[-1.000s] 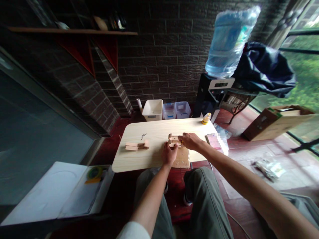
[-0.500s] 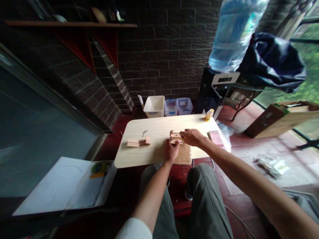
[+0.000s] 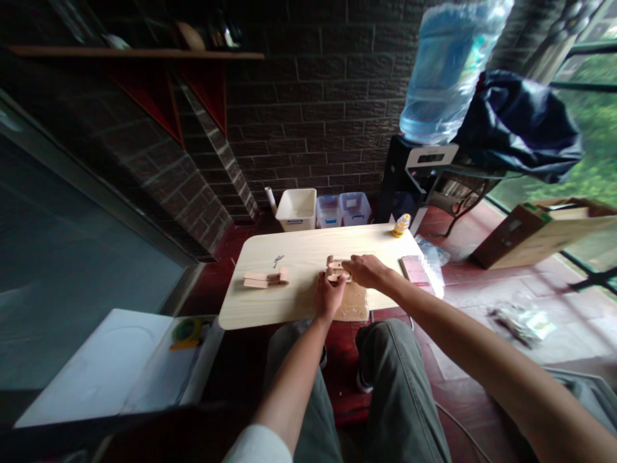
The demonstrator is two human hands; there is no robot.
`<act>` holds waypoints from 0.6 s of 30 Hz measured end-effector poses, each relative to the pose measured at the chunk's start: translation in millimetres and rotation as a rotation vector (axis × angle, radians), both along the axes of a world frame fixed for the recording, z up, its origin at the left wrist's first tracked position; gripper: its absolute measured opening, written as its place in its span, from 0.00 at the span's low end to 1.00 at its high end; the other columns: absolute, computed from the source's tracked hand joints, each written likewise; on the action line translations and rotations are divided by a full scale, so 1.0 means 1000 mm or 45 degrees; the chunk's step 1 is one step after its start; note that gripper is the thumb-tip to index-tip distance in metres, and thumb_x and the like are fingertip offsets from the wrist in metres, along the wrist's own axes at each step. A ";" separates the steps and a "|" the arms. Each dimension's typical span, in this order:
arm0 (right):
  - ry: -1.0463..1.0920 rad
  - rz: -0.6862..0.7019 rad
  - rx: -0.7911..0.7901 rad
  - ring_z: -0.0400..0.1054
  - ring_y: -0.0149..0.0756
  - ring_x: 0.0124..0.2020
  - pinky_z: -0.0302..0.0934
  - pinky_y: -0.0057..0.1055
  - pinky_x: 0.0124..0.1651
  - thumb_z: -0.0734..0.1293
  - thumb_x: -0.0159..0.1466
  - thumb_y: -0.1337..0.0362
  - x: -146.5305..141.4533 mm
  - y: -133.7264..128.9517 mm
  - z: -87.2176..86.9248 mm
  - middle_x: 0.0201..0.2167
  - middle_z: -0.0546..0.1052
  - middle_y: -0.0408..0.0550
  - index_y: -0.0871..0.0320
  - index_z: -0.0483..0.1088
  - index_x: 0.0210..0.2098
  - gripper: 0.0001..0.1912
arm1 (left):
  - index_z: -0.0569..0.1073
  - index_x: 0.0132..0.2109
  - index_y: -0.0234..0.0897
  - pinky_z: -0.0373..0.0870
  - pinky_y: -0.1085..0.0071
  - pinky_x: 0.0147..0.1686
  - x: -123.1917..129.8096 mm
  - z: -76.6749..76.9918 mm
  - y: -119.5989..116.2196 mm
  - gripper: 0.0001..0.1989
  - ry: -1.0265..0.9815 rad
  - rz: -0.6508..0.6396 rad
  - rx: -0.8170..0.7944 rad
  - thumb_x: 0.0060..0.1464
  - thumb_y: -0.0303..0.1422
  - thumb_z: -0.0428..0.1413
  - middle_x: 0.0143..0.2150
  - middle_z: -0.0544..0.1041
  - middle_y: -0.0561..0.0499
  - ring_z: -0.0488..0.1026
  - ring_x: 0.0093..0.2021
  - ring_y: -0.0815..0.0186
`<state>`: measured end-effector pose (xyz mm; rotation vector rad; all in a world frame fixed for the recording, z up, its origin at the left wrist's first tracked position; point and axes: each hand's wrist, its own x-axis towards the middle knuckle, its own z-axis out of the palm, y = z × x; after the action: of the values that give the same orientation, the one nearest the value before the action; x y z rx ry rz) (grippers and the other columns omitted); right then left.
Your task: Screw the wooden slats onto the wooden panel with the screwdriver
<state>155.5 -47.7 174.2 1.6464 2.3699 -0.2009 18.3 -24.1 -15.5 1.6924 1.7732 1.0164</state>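
Note:
On the light table, a small wooden assembly [image 3: 330,261] with rounded ends and holes lies over a tan sheet [image 3: 353,305]. My left hand [image 3: 330,294] is closed around its near side, thumb pressed on the wood. From the right, my right hand [image 3: 369,270] reaches over the assembly with its fingers closed together. Whatever it grips is hidden by the fingers. Another wooden assembly [image 3: 267,279] rests to the left, with small dark metal pieces [image 3: 278,260] just behind it.
A yellow-based clear bottle [image 3: 401,226] stands at the table's [image 3: 299,247] back right corner, near a pink notebook [image 3: 415,271]. Behind the table are a cream bin [image 3: 295,207], bluish plastic boxes [image 3: 355,209] and a water dispenser [image 3: 417,170]. A cardboard box [image 3: 535,231] sits right.
My right hand has shifted slightly over the assembly, and a yellowish bit seen near its fingertips earlier is now hidden. My left hand stays on the wood. The view has moved a little.

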 end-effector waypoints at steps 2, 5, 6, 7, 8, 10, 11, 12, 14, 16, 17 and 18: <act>-0.003 -0.009 0.012 0.80 0.53 0.52 0.72 0.39 0.49 0.59 0.74 0.66 -0.002 -0.001 -0.001 0.52 0.81 0.66 0.61 0.72 0.59 0.18 | 0.74 0.59 0.37 0.76 0.62 0.50 0.000 0.000 0.000 0.27 -0.013 0.004 -0.002 0.61 0.49 0.60 0.51 0.81 0.40 0.80 0.48 0.54; -0.005 -0.037 0.024 0.80 0.53 0.51 0.72 0.41 0.50 0.59 0.74 0.67 -0.006 -0.005 -0.004 0.51 0.82 0.67 0.63 0.72 0.57 0.17 | 0.75 0.56 0.38 0.76 0.64 0.47 0.000 0.001 -0.001 0.24 -0.055 -0.009 -0.017 0.61 0.48 0.60 0.47 0.81 0.42 0.80 0.44 0.57; -0.004 -0.041 0.025 0.80 0.53 0.51 0.72 0.41 0.50 0.58 0.74 0.67 -0.007 -0.007 -0.005 0.51 0.82 0.67 0.63 0.72 0.58 0.17 | 0.75 0.56 0.38 0.76 0.65 0.46 -0.001 0.002 -0.001 0.23 -0.072 -0.017 -0.020 0.61 0.47 0.60 0.46 0.81 0.43 0.80 0.43 0.58; -0.001 -0.044 0.025 0.80 0.52 0.51 0.72 0.41 0.51 0.58 0.74 0.68 -0.008 -0.007 -0.005 0.51 0.82 0.66 0.62 0.72 0.58 0.18 | 0.75 0.55 0.38 0.76 0.66 0.45 -0.001 0.001 -0.001 0.22 -0.088 -0.023 -0.020 0.61 0.47 0.61 0.46 0.81 0.44 0.80 0.43 0.59; 0.000 -0.048 0.024 0.80 0.51 0.52 0.72 0.40 0.51 0.58 0.74 0.68 -0.009 -0.007 -0.005 0.52 0.82 0.66 0.61 0.72 0.58 0.18 | 0.75 0.55 0.38 0.76 0.67 0.45 -0.001 0.001 0.000 0.22 -0.100 -0.030 -0.014 0.61 0.47 0.61 0.46 0.81 0.44 0.80 0.43 0.60; -0.002 -0.060 0.018 0.80 0.51 0.52 0.72 0.39 0.51 0.60 0.74 0.66 -0.008 -0.004 -0.004 0.52 0.82 0.66 0.61 0.72 0.59 0.17 | 0.75 0.56 0.38 0.76 0.66 0.47 0.000 0.001 0.000 0.22 -0.098 -0.035 0.006 0.61 0.47 0.60 0.47 0.81 0.43 0.80 0.44 0.59; -0.005 -0.068 0.014 0.80 0.51 0.53 0.72 0.39 0.51 0.61 0.73 0.65 -0.007 0.000 -0.003 0.52 0.82 0.67 0.61 0.72 0.59 0.17 | 0.75 0.56 0.37 0.76 0.65 0.48 0.000 0.001 0.001 0.23 -0.083 -0.031 0.016 0.61 0.47 0.60 0.48 0.81 0.42 0.80 0.46 0.58; -0.008 -0.074 0.007 0.80 0.52 0.53 0.72 0.38 0.51 0.63 0.73 0.64 -0.006 0.004 -0.001 0.52 0.82 0.67 0.62 0.73 0.59 0.18 | 0.75 0.57 0.36 0.76 0.64 0.49 0.000 0.001 0.001 0.24 -0.063 -0.027 0.025 0.61 0.47 0.60 0.49 0.81 0.41 0.80 0.47 0.57; -0.011 -0.080 -0.010 0.80 0.52 0.53 0.72 0.37 0.51 0.66 0.71 0.62 -0.004 0.012 0.001 0.52 0.82 0.67 0.62 0.74 0.58 0.18 | 0.75 0.57 0.35 0.75 0.62 0.52 0.000 0.001 0.001 0.24 -0.024 -0.031 0.039 0.62 0.48 0.59 0.52 0.80 0.39 0.80 0.50 0.54; -0.013 -0.079 -0.029 0.80 0.51 0.52 0.72 0.36 0.51 0.67 0.70 0.62 -0.003 0.020 0.002 0.51 0.82 0.67 0.63 0.76 0.56 0.18 | 0.76 0.58 0.36 0.75 0.62 0.54 0.000 0.003 0.000 0.24 -0.007 -0.042 0.048 0.62 0.47 0.59 0.53 0.80 0.39 0.79 0.53 0.53; -0.014 -0.078 -0.038 0.81 0.51 0.52 0.72 0.36 0.51 0.67 0.70 0.62 -0.002 0.023 0.002 0.51 0.82 0.67 0.63 0.76 0.56 0.18 | 0.76 0.58 0.37 0.74 0.62 0.55 0.000 0.003 0.000 0.23 -0.006 -0.041 0.050 0.62 0.47 0.59 0.53 0.80 0.39 0.79 0.54 0.53; -0.015 -0.077 -0.046 0.81 0.50 0.52 0.72 0.36 0.51 0.68 0.69 0.63 -0.002 0.025 0.002 0.51 0.83 0.67 0.63 0.77 0.55 0.18 | 0.76 0.58 0.37 0.74 0.62 0.55 0.000 0.003 -0.001 0.24 -0.008 -0.035 0.046 0.62 0.47 0.60 0.53 0.80 0.39 0.79 0.54 0.52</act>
<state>153.5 -22.7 176.7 1.6995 2.2960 -0.2431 18.1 -24.7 -12.1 1.7285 1.7332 1.0467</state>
